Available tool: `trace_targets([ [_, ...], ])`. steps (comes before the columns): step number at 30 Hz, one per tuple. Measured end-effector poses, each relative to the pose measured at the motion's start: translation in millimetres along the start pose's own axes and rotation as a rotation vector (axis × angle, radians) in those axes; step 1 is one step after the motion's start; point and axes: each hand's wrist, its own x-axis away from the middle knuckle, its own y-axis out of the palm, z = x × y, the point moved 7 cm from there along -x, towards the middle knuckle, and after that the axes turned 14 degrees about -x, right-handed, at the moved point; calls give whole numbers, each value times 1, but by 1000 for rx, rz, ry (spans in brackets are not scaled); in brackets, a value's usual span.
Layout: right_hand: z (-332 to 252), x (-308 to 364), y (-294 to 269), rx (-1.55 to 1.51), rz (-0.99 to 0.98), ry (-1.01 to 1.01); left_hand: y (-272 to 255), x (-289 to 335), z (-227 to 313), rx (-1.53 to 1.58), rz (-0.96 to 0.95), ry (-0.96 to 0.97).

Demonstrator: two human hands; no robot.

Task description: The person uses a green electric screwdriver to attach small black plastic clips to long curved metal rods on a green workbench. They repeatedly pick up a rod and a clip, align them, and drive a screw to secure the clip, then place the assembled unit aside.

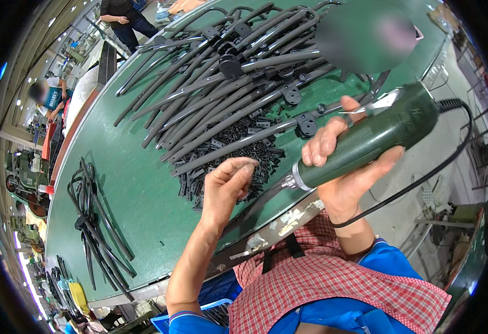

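Observation:
My right hand [341,150] is wrapped round a green electric screwdriver [377,133], whose metal nose points down and left. The screwdriver's tip is close to a dark, tube-like length [255,207] along the near table edge. My left hand [227,186] is closed in a pinch over a heap of small black parts and screws [199,181]. Whatever lies between its fingertips is too small or hidden to tell. Just beyond that hand, a black tube [233,147] with a round black joint [306,126] rests across the heap.
Many black tubes with joints [221,83] are stacked across the green table [127,183]. A smaller tube bundle [96,222] lies at the left. The screwdriver's black cord [449,158] loops down at the right. Two people stand beyond the table, far left.

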Motion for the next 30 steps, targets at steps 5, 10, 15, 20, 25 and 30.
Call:
trace_targets([
  [5,6,1,8,-20,-105,-124,13,5,-21,426,-152,-170],
  [10,14,4,12,6,-236,-59,17,5,-32,571,-280,-253],
  [15,17,4,13,31,-229,-68,18,4,-34,619,-325,-255],
  [20,15,2,5,-105,-205,-37,21,7,-38,698,-358,-275],
  [25,10,2,-10,-106,-62,-103,28,13,-35,656,-295,-235],
  [30,7,8,-31,-150,98,-95,28,20,-24,464,-300,-224],
])
